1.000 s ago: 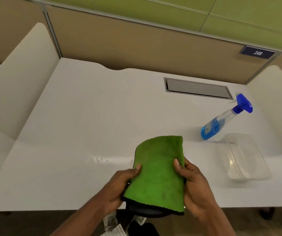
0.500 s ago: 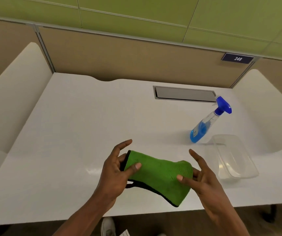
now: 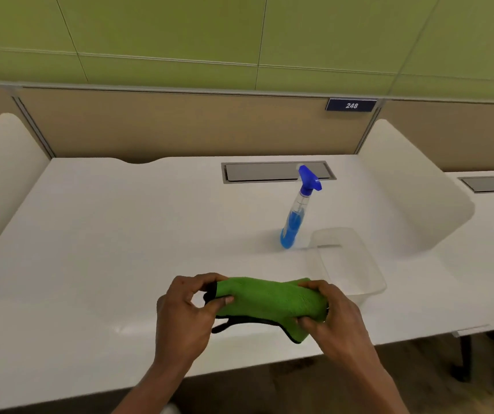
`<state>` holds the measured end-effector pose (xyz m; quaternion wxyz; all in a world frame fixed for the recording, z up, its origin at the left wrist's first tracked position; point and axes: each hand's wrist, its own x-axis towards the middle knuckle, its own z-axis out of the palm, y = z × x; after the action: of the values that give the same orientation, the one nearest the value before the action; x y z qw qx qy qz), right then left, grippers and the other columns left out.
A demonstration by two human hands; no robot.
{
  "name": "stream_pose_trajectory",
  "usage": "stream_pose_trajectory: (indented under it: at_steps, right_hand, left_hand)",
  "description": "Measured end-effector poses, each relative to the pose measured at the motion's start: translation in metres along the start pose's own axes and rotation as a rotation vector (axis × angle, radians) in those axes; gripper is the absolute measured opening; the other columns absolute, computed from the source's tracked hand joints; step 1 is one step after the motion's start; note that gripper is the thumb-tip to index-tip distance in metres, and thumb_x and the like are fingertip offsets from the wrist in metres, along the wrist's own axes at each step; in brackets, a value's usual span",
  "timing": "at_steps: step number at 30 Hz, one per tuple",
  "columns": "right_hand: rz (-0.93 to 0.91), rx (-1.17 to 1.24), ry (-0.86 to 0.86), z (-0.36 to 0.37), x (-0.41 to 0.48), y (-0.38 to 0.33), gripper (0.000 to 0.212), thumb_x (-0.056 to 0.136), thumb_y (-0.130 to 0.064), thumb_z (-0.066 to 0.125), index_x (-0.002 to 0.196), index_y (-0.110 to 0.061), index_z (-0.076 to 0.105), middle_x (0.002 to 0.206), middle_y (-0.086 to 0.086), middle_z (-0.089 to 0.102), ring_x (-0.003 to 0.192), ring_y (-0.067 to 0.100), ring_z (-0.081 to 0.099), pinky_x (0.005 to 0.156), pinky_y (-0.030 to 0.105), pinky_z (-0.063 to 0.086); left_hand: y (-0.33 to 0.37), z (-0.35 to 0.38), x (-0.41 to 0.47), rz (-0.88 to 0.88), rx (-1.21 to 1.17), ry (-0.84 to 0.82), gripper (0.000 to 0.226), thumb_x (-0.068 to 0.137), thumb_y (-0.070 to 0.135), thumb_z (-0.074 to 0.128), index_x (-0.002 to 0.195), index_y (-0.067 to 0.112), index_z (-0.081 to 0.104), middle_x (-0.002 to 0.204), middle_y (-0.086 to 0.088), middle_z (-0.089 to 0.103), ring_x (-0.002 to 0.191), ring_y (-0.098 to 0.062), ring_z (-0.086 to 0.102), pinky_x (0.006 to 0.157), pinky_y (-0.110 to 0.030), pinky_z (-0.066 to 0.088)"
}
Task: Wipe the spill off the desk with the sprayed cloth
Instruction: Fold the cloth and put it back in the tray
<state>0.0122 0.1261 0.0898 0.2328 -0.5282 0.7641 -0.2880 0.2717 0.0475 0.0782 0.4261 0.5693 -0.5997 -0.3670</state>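
Cloth (image 3: 269,300), green with a dark edge, is held bunched and folded between both hands just above the near part of the white desk (image 3: 120,234). Its left end is pinched by the left hand (image 3: 186,309), thumb and fingers curled around the dark hem, and its right end is gripped by the right hand (image 3: 329,312), with fingers wrapped over the top and the thumb underneath. A lower corner of the fabric is seen hanging down between the two hands, toward the desk's front edge. Whether the fabric is touching the desk surface cannot be told.

A faint wet sheen (image 3: 126,327) is visible on the desk to the left of the left hand, near the front edge. Beyond the right hand and just beside it, a clear plastic container (image 3: 347,264) is resting on the desk. A spray bottle (image 3: 295,216) with blue liquid and a blue trigger head is standing upright farther beyond the hands, just beside the container's far left corner. A grey recessed panel (image 3: 269,171) is set into the desk behind the bottle, well away from both hands.
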Motion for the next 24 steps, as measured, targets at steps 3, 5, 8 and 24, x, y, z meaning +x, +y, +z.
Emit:
stream_pose_trajectory:
  at_steps: [3, 5, 8, 24]
  right_hand:
    - [-0.004, 0.034, 0.045, -0.025, 0.002, 0.03, 0.048, 0.068, -0.02, 0.084, 0.099, -0.053, 0.067, 0.1, -0.015, 0.059, 0.094, -0.001, 0.061, 0.076, 0.019, 0.048]
    - [-0.031, 0.127, 0.039, -0.04, 0.005, 0.047, 0.046, 0.067, -0.015, 0.088, 0.097, -0.046, 0.071, 0.109, -0.014, 0.059, 0.104, -0.002, 0.062, 0.084, 0.013, 0.048]
    - [-0.047, 0.309, -0.017, -0.06, 0.011, 0.064, 0.039, 0.071, -0.012, 0.089, 0.1, -0.034, 0.075, 0.107, -0.01, 0.071, 0.104, 0.005, 0.069, 0.086, 0.013, 0.054]
    - [0.305, 0.368, 0.271, -0.078, 0.051, 0.122, 0.048, 0.081, -0.039, 0.087, 0.123, -0.039, 0.062, 0.093, -0.003, 0.077, 0.088, 0.013, 0.076, 0.072, 0.034, 0.061]
  left_hand:
    - [0.008, 0.024, -0.011, 0.096, 0.088, 0.022, 0.044, 0.072, 0.014, 0.099, 0.094, 0.046, 0.078, 0.107, 0.011, 0.065, 0.11, -0.002, 0.06, 0.084, -0.009, 0.043]
    - [0.01, 0.04, -0.018, 0.061, 0.029, -0.007, 0.037, 0.079, 0.013, 0.095, 0.1, 0.035, 0.075, 0.112, 0.011, 0.068, 0.112, 0.001, 0.063, 0.089, -0.013, 0.049]
    - [0.014, 0.064, -0.023, -0.115, -0.067, -0.118, 0.02, 0.092, 0.022, 0.086, 0.104, 0.028, 0.07, 0.104, 0.009, 0.079, 0.104, -0.008, 0.074, 0.087, -0.031, 0.059]
    - [0.03, 0.15, 0.01, -0.383, -0.145, -0.448, 0.046, 0.083, 0.015, 0.095, 0.123, 0.022, 0.072, 0.116, 0.004, 0.079, 0.095, -0.016, 0.082, 0.09, -0.045, 0.068]
